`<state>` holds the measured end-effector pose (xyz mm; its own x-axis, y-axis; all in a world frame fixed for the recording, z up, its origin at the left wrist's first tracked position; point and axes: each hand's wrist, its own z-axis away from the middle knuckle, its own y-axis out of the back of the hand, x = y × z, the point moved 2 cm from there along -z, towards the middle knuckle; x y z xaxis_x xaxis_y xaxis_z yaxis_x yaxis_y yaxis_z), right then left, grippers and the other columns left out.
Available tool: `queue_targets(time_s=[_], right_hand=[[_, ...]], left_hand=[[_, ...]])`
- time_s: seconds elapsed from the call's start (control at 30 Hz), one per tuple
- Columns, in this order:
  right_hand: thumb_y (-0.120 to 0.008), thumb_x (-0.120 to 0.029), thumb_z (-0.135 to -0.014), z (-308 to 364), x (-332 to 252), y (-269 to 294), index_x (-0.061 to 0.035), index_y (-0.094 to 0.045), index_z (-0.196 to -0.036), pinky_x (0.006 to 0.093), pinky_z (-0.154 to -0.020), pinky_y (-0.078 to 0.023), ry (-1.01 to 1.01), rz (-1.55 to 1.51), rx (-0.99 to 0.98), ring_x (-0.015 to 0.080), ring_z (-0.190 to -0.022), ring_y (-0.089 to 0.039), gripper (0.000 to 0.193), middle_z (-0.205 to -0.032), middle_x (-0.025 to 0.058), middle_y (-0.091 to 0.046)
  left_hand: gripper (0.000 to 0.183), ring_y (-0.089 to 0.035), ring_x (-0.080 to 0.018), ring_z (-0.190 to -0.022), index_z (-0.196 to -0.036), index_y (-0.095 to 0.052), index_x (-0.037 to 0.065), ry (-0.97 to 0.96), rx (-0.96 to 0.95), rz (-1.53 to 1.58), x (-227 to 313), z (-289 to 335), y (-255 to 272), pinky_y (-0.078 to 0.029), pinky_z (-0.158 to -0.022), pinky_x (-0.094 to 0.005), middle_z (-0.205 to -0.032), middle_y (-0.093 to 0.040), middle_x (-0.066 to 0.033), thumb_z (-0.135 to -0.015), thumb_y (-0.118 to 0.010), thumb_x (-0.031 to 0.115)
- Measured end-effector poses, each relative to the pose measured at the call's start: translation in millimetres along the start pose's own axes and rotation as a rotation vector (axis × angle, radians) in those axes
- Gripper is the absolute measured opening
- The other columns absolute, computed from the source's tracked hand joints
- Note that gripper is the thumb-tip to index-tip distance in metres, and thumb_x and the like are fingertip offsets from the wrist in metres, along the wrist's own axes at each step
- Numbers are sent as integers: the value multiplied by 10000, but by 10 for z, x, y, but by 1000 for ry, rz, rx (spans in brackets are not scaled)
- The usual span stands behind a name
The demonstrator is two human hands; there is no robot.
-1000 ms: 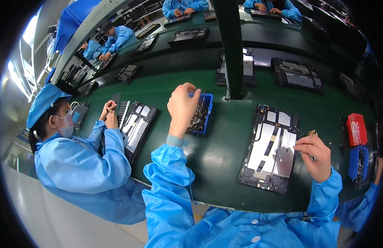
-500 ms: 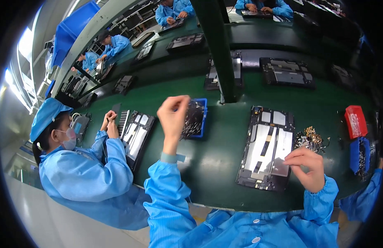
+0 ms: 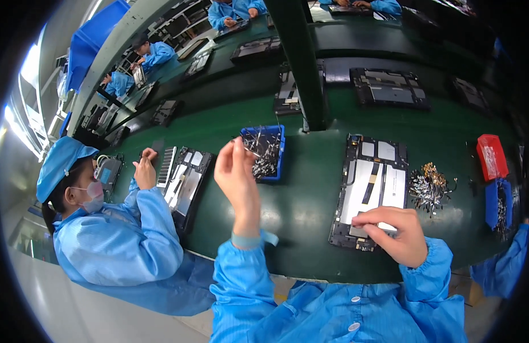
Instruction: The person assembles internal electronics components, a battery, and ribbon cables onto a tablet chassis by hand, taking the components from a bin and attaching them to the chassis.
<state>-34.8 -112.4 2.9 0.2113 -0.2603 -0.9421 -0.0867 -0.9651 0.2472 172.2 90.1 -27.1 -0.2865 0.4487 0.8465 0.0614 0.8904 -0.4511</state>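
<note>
compared with a second ago, the right hand [image 3: 394, 230] is no longer hovering at the right edge of the uncovered tablet [image 3: 358, 194]; it is now leaning over the tablet's near end, covering its near right corner. that is leaving the pile of thin cables [image 3: 431, 188] in full view, lying on the green worktop [image 3: 307, 223] just beyond the tablet's right edge. the work, as i am judging it, is now centring on the tablet's near end instead of its right edge.

the right thumb and forefinger are coming close together over the tablet's surface; i cannot tell whether they are quite meeting or holding any small part.

the left hand [image 3: 237, 177] is no longer reaching over the blue parts bin [image 3: 282, 153]; it is hanging in the air off the bin's near left corner. its fingertips are bunching toward the thumb, and a thin pale sliver is showing beside them, but i cannot tell whether they are gripping it or it is lying in the bin behind.

the tablet itself is staying put, lying flat near the worktop's near edge, while a red bin [image 3: 489, 139] is standing toward the worktop's right end.
</note>
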Motion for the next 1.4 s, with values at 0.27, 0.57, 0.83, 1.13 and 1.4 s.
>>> queue_targets(time_s=[0.27,0.57,0.83,1.13,1.4], right_hand=[[-553,-68,-923,-47,-3,-235,15,-582,-1240,313,-924,-465,-55,-314,249,230,-1099,-593,329,-1188,175,-624],[-710,36,-747,205,-76,623,23,-700,-1029,348,-811,-523,214,48,116,253,-899,-669,282,-908,157,-703],[-727,-36,-757,380,-124,819,17,-707,-1010,347,-784,-512,211,124,116,269,-871,-666,259,-911,145,-702],[-730,-8,-710,664,-113,799,-63,-721,-1011,344,-780,-490,250,499,623,265,-893,-603,306,-1059,133,-640],[-794,-25,-659,763,-44,847,-49,-734,-953,314,-736,-501,261,429,526,235,-860,-600,301,-982,110,-635]], left_hand=[[122,-633,-180,-819,-1042,-561,-3,257,-118,197,67,1402,-710,-546,-756,-321,-961,-611,-97,-920,-546,-4],[311,-653,-280,-1002,-1239,-497,-72,909,-693,516,173,1539,-863,-521,-903,-364,-1104,-628,-237,-942,-498,20],[304,-690,-231,-900,-1239,-532,-32,381,-1168,-271,431,1644,-1278,-540,-801,-313,-944,-693,-142,-938,-510,7],[305,-691,-233,-905,-1228,-543,-29,484,-1034,-251,269,1805,-1499,-536,-786,-307,-962,-689,-151,-925,-520,-10],[291,-697,-261,-890,-1209,-547,-26,100,-1168,-420,289,1818,-1619,-552,-733,-320,-970,-683,-167,-921,-547,13]])
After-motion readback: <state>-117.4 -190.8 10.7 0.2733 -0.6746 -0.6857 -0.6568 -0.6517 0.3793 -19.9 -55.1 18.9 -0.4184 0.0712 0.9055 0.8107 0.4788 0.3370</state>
